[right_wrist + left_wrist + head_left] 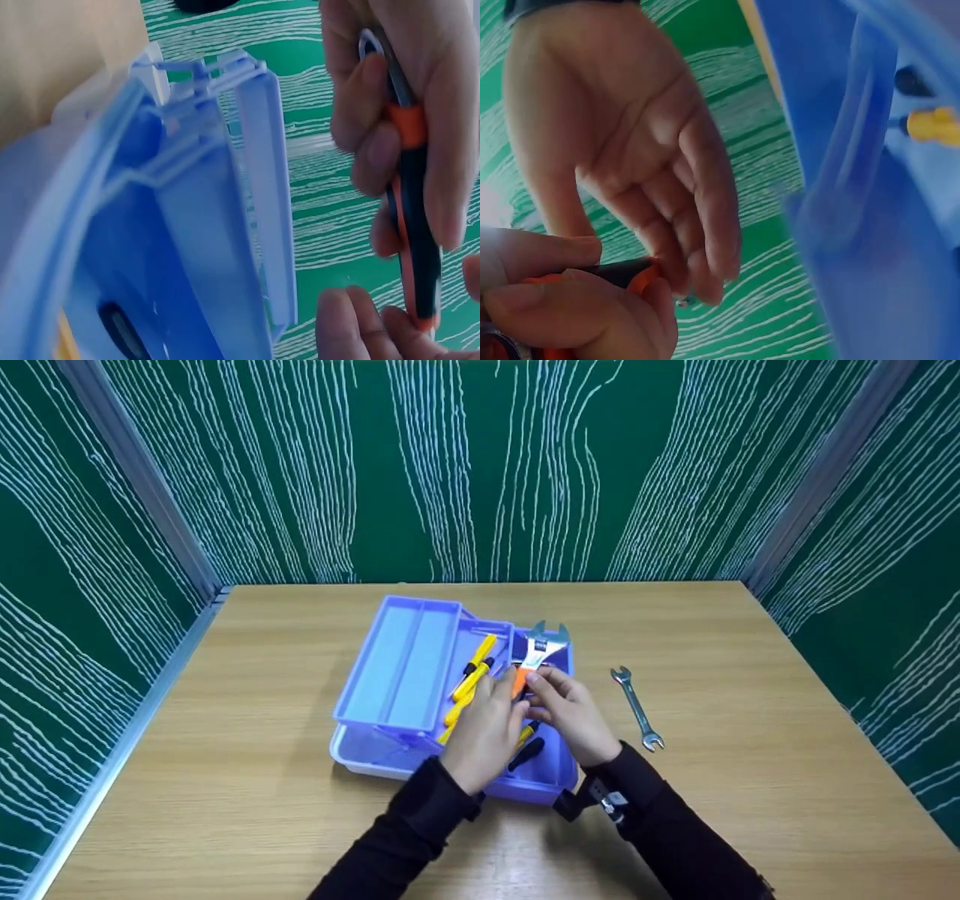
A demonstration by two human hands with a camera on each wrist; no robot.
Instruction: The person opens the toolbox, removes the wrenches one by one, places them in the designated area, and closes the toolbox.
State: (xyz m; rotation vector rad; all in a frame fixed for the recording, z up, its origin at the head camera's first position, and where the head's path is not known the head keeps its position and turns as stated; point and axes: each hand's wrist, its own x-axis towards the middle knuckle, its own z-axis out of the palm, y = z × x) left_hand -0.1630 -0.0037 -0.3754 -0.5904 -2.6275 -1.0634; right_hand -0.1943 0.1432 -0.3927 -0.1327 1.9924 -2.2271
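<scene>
My right hand (579, 721) grips an adjustable wrench (546, 645) by its orange-and-black handle, the silver jaws pointing away over a purple toolbox (525, 790). In the right wrist view, fingers wrap the handle (415, 199) close below the metal head. My left hand (482, 739) is beside it, with loosely bent fingers (705, 187) touching the handle's butt end. Several yellow-and-black screwdrivers (471, 681) lie in the box, partly hidden by the left hand. A black-handled tool (527, 753) lies in the lower compartment, under the hands.
A light-blue divided tray (401, 660) is swung out at the toolbox's left. On the wooden table (712, 660), a double open-end wrench (637, 709) lies right of the box. Green patterned walls (480, 472) enclose the table's back and sides.
</scene>
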